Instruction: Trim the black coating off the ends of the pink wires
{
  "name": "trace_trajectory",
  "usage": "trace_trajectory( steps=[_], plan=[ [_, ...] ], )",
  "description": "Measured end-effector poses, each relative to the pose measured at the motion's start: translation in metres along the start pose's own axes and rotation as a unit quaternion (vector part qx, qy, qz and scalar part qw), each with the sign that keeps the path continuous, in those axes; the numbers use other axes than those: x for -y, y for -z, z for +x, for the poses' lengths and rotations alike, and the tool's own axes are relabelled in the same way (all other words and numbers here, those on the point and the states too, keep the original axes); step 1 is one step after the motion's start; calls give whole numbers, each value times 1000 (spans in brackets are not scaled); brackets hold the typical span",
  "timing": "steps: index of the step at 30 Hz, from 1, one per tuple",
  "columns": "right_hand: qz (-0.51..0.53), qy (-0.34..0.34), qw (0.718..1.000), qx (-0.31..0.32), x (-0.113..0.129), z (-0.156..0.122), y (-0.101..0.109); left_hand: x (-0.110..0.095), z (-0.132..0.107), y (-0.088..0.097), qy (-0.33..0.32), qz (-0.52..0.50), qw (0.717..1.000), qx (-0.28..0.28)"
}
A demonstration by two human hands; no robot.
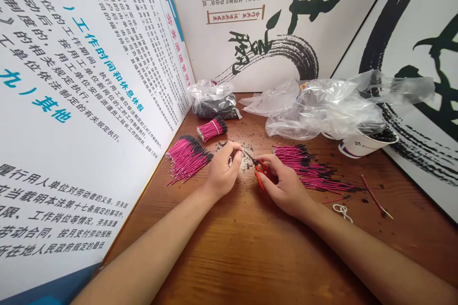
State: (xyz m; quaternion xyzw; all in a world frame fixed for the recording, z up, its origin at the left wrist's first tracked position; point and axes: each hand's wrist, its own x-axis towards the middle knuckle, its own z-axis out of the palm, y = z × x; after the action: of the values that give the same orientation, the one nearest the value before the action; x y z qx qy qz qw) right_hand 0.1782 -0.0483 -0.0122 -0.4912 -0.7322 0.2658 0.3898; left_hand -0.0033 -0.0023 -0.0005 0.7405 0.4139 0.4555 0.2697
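My right hand (284,183) is closed round small scissors (262,171) with orange-red handles, their tips pointing up and left. Close to those tips, my left hand (225,167) is pinched with thumb and forefinger together. What it grips is too small to make out. A loose pile of pink wires with black ends (188,157) lies just left of my left hand. Beyond it rests a bundle of the same wires (212,128), tied with a white band. Another spread of pink wires (315,169) lies beside and beyond my right hand.
Small black bits (247,140) are strewn over the wooden table (229,257). Behind are a clear bag with black contents (216,105), crumpled plastic bags (322,105) and a tilted paper cup (365,145) of black pieces. A white cord (342,212) lies at right. Printed panels (246,47) enclose the table.
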Motion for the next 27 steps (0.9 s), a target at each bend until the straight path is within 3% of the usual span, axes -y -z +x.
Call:
trace_trajectory(
  steps=[27],
  plan=[
    [22,-5,999,31,-2,1,1,8,-2,-3,6,-34,999,18]
  ],
)
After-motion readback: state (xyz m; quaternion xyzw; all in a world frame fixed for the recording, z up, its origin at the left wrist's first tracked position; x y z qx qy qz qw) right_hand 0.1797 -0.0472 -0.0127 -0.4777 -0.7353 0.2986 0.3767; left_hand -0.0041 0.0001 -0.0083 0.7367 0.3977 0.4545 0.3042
